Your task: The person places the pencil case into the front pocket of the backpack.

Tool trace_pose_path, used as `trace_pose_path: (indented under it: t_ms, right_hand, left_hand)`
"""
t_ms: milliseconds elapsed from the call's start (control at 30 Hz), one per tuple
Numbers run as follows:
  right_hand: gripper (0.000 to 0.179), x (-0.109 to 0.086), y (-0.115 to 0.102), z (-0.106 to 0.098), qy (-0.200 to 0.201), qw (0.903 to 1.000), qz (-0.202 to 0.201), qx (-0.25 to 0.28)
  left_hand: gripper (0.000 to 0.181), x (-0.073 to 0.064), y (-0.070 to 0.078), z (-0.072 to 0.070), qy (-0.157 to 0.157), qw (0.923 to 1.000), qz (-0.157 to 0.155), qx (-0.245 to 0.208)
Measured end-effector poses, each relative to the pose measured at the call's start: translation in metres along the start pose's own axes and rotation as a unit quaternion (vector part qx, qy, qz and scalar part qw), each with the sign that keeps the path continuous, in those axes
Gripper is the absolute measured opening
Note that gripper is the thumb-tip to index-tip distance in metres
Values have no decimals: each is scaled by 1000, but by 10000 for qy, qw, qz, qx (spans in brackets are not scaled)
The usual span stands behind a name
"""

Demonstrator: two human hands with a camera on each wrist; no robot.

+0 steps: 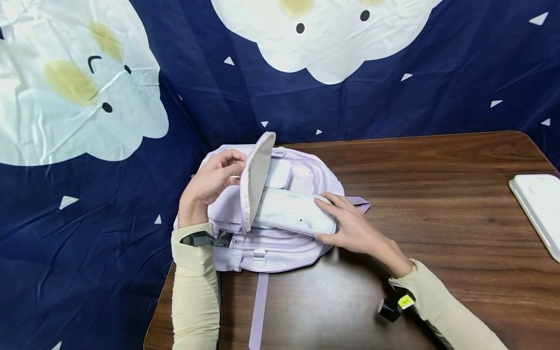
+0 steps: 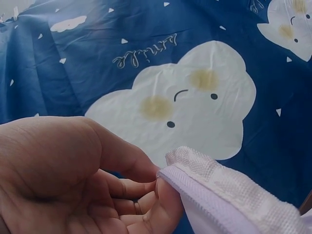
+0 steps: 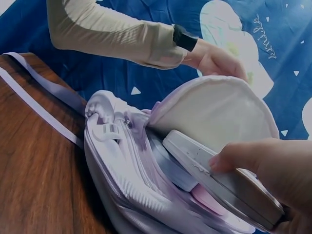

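Note:
A lilac backpack [image 1: 280, 253] lies on the table with its front pocket unzipped. My left hand [image 1: 212, 180] pinches the edge of the pocket's flap [image 1: 258, 180], which stands raised with its pale lining facing right. In the left wrist view, thumb and fingers meet on the flap's fabric trim [image 2: 214, 190]. My right hand [image 1: 350, 223] grips a white oblong case [image 1: 297, 211] by its right end, thumb on the near side. The case's left end reaches behind the flap, into the pocket opening. Beside it sits a smaller pale, rounded box [image 1: 278, 173]. A pink item [image 3: 207, 199] shows inside the pocket.
Another flat white case [image 1: 538, 204] lies at the table's right edge. Lilac straps [image 1: 259, 311] trail from the bag over the brown wooden table [image 1: 437, 194]. A dark blue cloth with white clouds [image 1: 188, 58] hangs behind and to the left.

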State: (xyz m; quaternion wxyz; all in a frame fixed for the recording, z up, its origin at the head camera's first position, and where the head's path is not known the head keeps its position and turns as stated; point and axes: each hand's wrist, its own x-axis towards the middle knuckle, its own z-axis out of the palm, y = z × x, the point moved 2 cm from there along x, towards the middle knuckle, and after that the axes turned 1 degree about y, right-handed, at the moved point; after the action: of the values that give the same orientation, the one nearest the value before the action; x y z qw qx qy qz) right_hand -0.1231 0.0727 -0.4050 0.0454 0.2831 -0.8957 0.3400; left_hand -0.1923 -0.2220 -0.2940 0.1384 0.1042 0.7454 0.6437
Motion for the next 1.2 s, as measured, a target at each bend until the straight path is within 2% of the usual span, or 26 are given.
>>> trace_pose_path:
  t_ms: [400,767,967,1200]
  right_hand:
    - [82,26,-6,15,-183,9998,-54,0]
    - [85,62,-18,45,-379,9991,-122,137]
    - [81,60,-16,45,-232,9990,8,388]
    - [54,43,-16,28,420,9956,316,778]
  left_hand:
    - [13,2,4,16,-29,9998,148,-133]
    - [13,4,2,22,-55,9999,78,-61]
    - [14,3,-1,15,20,10000,-45,-79]
    - [19,-1,-2,9,-216,9996,-155,-54]
